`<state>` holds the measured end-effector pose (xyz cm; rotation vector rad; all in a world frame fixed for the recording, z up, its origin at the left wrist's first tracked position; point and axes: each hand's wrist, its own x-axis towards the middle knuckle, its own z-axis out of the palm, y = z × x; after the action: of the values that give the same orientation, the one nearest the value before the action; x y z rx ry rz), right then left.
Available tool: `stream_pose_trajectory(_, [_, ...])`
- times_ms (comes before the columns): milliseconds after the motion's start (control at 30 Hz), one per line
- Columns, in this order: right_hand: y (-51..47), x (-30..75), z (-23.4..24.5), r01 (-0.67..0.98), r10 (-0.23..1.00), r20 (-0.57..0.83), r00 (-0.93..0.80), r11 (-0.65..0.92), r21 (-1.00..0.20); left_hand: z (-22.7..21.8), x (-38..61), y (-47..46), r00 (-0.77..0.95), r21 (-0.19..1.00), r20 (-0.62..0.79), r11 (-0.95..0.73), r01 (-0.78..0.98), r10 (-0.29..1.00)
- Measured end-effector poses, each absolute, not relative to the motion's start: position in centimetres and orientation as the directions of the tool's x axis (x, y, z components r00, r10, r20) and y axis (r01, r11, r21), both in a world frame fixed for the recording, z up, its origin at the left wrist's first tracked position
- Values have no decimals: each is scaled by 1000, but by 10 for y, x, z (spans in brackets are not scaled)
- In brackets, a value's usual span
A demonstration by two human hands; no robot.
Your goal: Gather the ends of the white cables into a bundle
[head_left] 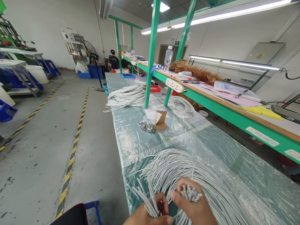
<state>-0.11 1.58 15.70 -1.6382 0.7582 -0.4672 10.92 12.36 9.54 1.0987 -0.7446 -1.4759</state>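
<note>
My left hand is closed round a small bunch of grey-white cables, whose cut ends point up and away from me. Just to its right, my right hand wraps round a thicker bundle of the same cables, the ends showing above the fingers. Behind and beside both hands, a large loose coil of grey-white cable spreads in an arc over the plastic-covered table. The lower part of the right-hand bundle runs out of view at the bottom edge.
Farther along the table lie two more cable coils, a small cardboard box and a plastic bag of small parts. A green-framed shelf carrying a power strip runs along the right. A person sits far back.
</note>
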Motion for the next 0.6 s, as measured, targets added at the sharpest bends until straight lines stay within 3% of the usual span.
stream_pose_trajectory(67, [29,8,158,-287,-665,-128,735,-134,-949,93,109,127,46,903,-265,-231,363,-963])
stream_pose_trajectory(200, [48,19,154,-432,-764,-133,631,-204,-879,95,107,134,100,910,-297,-249,331,-950])
stream_pose_trajectory(400, [30,10,147,-275,-823,-48,566,-134,-952,90,106,127,74,888,-111,-66,455,-991])
stream_pose_trajectory(533, [3,-6,142,-299,-940,91,328,-195,-934,75,109,122,96,894,-101,-48,446,-990])
stream_pose_trajectory(600, [-4,-11,142,-263,-948,128,292,-209,-942,71,110,121,71,887,-115,-70,457,-991])
